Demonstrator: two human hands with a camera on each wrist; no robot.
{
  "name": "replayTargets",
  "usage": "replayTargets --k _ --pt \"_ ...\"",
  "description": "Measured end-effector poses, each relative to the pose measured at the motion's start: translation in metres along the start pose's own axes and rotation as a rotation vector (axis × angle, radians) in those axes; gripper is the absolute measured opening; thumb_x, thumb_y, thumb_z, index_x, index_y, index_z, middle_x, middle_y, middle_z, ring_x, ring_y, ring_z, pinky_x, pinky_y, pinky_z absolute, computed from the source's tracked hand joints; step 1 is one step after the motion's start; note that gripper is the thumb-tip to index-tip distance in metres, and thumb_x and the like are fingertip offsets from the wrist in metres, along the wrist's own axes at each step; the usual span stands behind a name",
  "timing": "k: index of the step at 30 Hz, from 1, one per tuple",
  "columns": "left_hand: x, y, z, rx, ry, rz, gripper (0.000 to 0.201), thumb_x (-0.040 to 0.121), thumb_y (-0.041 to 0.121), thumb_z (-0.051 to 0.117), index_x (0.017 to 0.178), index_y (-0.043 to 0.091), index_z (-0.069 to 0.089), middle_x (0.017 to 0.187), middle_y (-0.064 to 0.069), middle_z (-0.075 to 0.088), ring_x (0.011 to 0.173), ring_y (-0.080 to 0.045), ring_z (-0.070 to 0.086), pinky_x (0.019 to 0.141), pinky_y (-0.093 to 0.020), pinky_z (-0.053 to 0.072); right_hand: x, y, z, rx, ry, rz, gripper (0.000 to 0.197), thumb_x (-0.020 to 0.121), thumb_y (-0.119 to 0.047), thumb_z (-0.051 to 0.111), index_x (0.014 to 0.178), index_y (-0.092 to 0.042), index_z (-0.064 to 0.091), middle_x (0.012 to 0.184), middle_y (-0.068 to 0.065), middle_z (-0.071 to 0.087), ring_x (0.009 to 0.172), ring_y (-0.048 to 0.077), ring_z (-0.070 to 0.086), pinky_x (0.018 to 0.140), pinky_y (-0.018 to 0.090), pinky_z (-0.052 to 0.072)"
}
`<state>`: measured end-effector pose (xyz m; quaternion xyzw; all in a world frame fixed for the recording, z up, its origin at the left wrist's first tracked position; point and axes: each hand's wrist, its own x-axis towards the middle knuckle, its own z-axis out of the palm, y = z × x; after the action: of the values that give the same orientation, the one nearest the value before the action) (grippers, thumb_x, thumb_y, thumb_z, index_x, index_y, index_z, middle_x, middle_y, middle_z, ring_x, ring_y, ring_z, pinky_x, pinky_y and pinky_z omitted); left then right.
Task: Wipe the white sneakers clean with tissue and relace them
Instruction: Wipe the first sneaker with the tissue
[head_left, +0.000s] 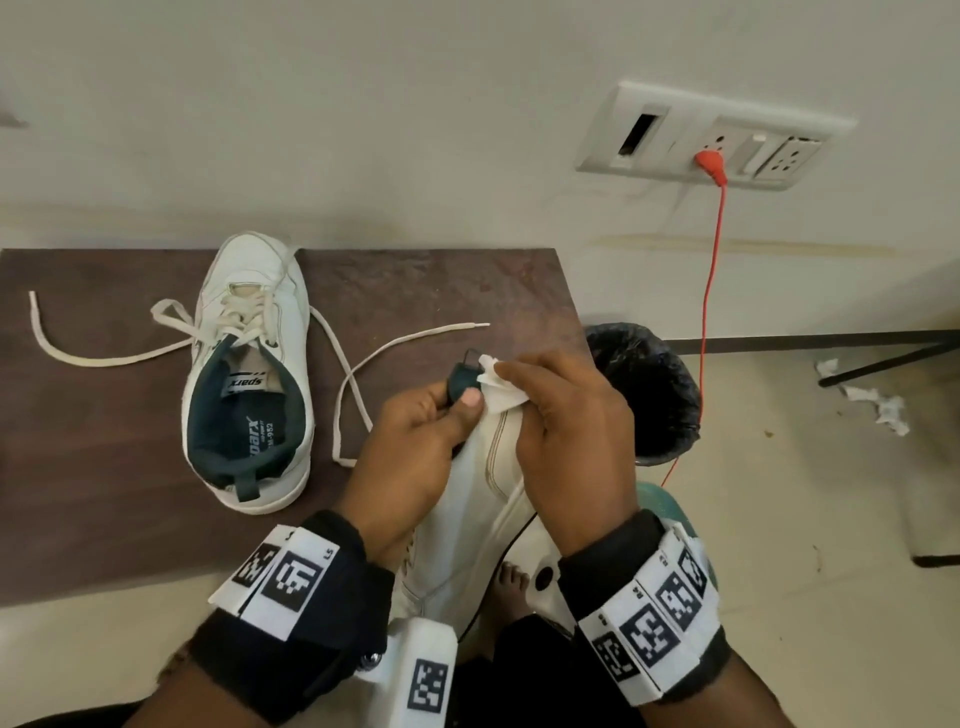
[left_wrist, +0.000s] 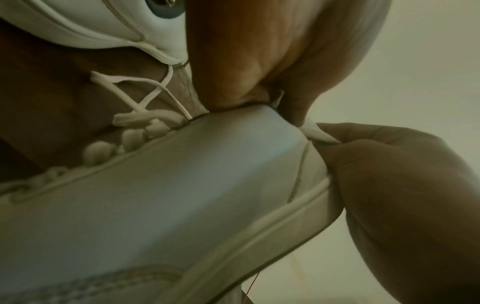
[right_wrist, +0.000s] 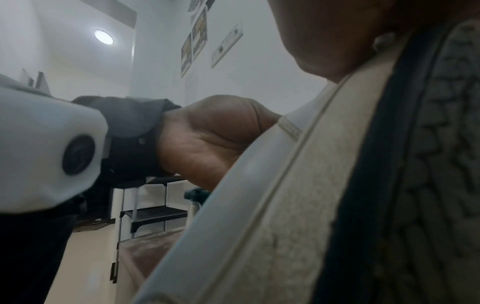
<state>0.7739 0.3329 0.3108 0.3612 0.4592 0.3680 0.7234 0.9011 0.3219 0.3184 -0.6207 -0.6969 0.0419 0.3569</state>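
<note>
Brown table (head_left: 426, 291), top set against a pale wall, its right edge just short of a bin (head_left: 649, 395) on the floor; bare top lies open between the far edge and the hands. Item one: white sneaker (head_left: 249, 374), flat on the table at left, toe toward the wall, dark green lining, laces partly threaded with loose ends trailing left and right across the top. Item two: second sneaker (head_left: 478, 519), held off the table over the near right corner, heel uppermost, toe down toward the lap; the right wrist view shows its grey treaded sole beside the palm. Left hand (head_left: 410, 441): fingers curled round the heel collar, thumb pressed on the dark pull tab. Right hand (head_left: 566, 431): fingers bunched, pinching a folded white tissue (head_left: 498, 389) against the top of the heel. The left wrist view shows the tissue's edge caught between fingertips (left_wrist: 337, 139) at the heel seam. Bin: lined with a black bag, standing just beside the table's right edge under the right hand; contents cannot be made out. Floor, right: crumpled tissue scraps (head_left: 872, 400) near a dark frame leg, well apart from the bin. Wall: white socket panel (head_left: 711, 135) with an orange plug, its cord (head_left: 709, 291) dropping past the bin.
</note>
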Motion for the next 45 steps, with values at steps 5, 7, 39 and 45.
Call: replayTargets --k 5,7,39,45 --pt "-0.001 -0.001 0.002 -0.155 0.056 -0.016 0.023 0.097 0.009 0.049 0.096 0.009 0.072 0.084 -0.010 0.075 0.075 -0.018 0.072 0.064 -0.024 0.058 -0.015 -0.016 -0.001 0.005 -0.041 -0.099 0.032 0.081 -0.010 0.043 0.091 -0.006 0.074 0.088 0.007 0.070 0.080 0.021 0.064 0.070 0.031 0.052" --pt "0.001 -0.001 0.002 -0.231 0.095 -0.044 0.024 0.099 0.014 0.049 0.099 0.006 0.071 0.087 -0.012 0.075 0.075 -0.019 0.071 0.061 -0.026 0.057 -0.030 -0.022 0.005 -0.001 -0.055 -0.143 0.031 0.081 -0.007 0.045 0.092 -0.006 0.074 0.090 0.008 0.071 0.084 0.018 0.060 0.076 0.027 0.048" --pt "-0.004 -0.009 0.000 0.082 0.107 0.088 0.027 0.100 0.018 0.046 0.091 0.020 0.071 0.083 -0.005 0.075 0.074 -0.016 0.067 0.071 -0.031 0.054 0.016 -0.006 -0.018 -0.178 -0.202 0.047 0.032 0.073 0.002 0.053 0.088 -0.013 0.076 0.086 0.003 0.073 0.080 0.021 0.067 0.074 0.036 0.055" --pt "0.002 -0.012 -0.004 0.036 0.190 0.050 0.025 0.100 0.021 0.047 0.096 0.017 0.071 0.092 -0.009 0.074 0.092 -0.031 0.069 0.085 -0.048 0.055 -0.023 -0.019 -0.017 -0.072 -0.160 -0.085 0.030 0.071 -0.001 0.050 0.085 -0.010 0.075 0.084 0.003 0.070 0.077 0.023 0.065 0.068 0.032 0.052"
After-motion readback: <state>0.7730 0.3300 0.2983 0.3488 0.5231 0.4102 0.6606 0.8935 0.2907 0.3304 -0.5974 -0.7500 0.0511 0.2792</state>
